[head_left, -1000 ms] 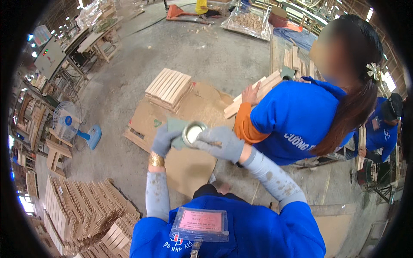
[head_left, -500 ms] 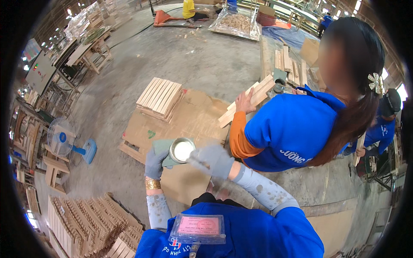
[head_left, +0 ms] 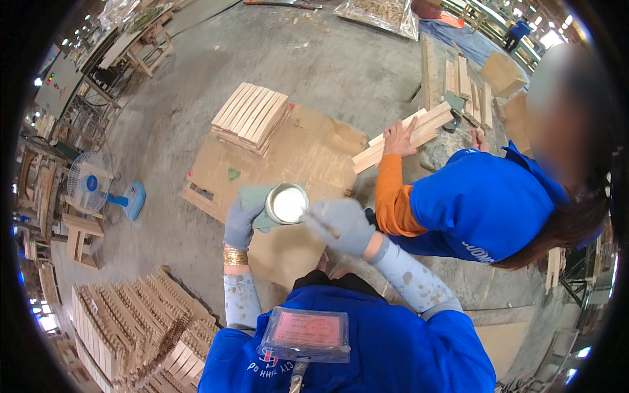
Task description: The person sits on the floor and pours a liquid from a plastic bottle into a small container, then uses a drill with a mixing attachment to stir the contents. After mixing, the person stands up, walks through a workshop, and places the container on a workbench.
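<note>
In front of my chest, my left hand (head_left: 242, 221), in a grey glove, grips a small round can (head_left: 270, 208) of white liquid (head_left: 288, 204). A grey-green cloth or sheet (head_left: 252, 196) is held against the can's left side. My right hand (head_left: 346, 228), also gloved, is closed around a slim stick-like tool (head_left: 333, 230) whose kind is blurred by motion. The tool's front end points at the can's right rim; whether it dips into the liquid I cannot tell.
Beyond the can, a stack of wooden slats (head_left: 252, 111) lies on a cardboard-covered pallet (head_left: 304, 147). To my right a co-worker (head_left: 485, 190) holds wooden strips (head_left: 406, 134). A blue fan (head_left: 134, 200) stands at left, above piled wooden pieces (head_left: 131, 314).
The can and both my hands appear slightly farther up and right as the view shifts. The co-worker leans farther right, with the strips still in hand.
</note>
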Demonstrator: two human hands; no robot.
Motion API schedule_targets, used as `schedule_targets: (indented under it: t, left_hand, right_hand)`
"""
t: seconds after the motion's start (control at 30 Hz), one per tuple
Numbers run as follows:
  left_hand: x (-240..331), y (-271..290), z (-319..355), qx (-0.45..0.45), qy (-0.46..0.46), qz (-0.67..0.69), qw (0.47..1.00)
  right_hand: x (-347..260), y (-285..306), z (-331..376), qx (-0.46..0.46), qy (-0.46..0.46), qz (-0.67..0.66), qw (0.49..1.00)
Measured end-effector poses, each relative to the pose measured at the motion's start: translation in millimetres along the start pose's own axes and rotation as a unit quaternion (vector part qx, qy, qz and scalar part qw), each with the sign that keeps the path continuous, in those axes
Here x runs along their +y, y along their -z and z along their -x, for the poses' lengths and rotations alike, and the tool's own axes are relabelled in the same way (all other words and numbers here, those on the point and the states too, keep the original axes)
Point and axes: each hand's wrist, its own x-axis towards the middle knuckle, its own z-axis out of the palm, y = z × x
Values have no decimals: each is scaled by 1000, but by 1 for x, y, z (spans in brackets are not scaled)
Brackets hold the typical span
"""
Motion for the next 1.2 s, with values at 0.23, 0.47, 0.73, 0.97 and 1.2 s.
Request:
schedule_targets:
  t: [0.23, 0.47, 0.73, 0.97, 1.2]
  left_hand:
    - [-27, 10, 9, 36, 112, -11, 993]
    - [-46, 2, 18, 83, 86, -36, 992]
    - [-31, -20, -4, 65, 87, -42, 993]
    - [-15, -27, -35, 35, 81, -44, 995]
    - [-18, -33, -153, -111, 46, -164, 979]
  right_hand:
    - [16, -39, 23, 49, -8, -105, 993]
    - [37, -59, 27, 14, 5, -79, 997]
    - [45, -53, 22, 84, 42, -28, 995]
    - [37, -48, 12, 123, -28, -169, 978]
    - [72, -74, -25, 188, -105, -123, 969]
